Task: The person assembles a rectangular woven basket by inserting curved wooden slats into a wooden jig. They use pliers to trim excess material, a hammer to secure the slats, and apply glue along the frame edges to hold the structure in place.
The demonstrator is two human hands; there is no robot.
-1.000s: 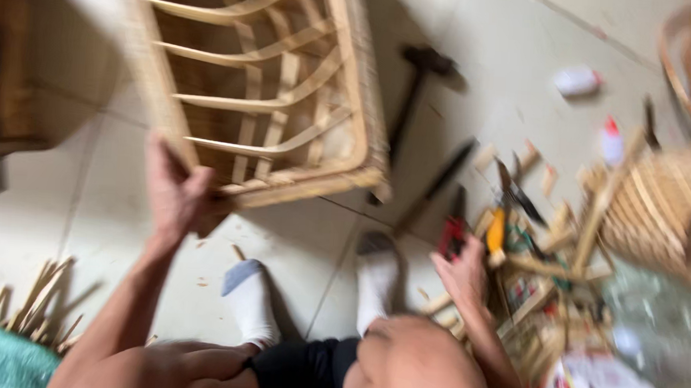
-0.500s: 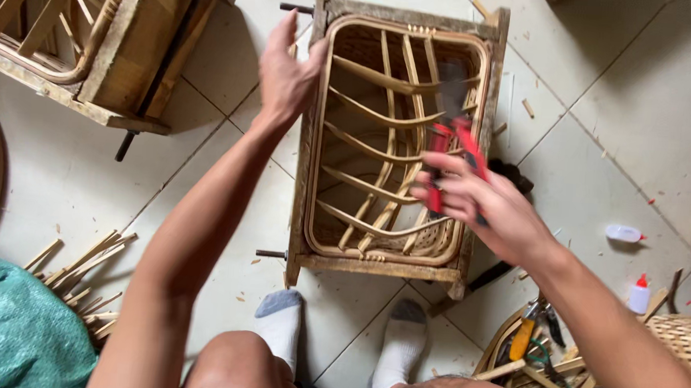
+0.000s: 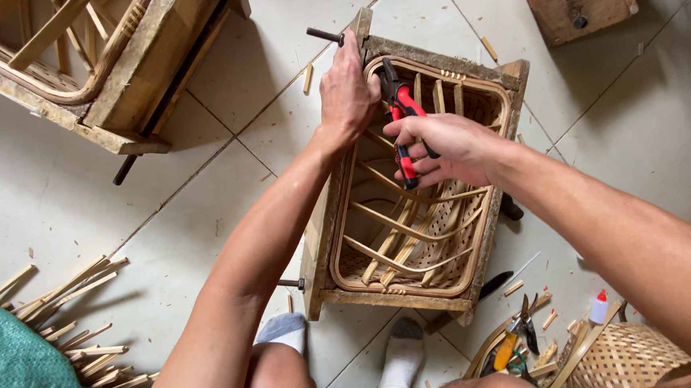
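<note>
Rattan frame (image 3: 410,182) lies on the tiled floor (image 3: 230,123) between the feet. Left hand (image 3: 348,90) clamps its far corner; right hand (image 3: 444,148) squeezes red-handled pliers (image 3: 400,117). Brace firmly, nip close to the rim.

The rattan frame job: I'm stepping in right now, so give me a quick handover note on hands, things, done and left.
Left hand grips the far left corner of the rattan frame, which lies on the tiled floor.
Right hand holds red-handled pliers at the frame's far rim, near the left hand.
Scissors, glue bottle and woven basket lie at right; cane offcuts at left.
Done: frame steadied, pliers at the rim.
Left: the pliers work itself; progress cannot be told.
</note>
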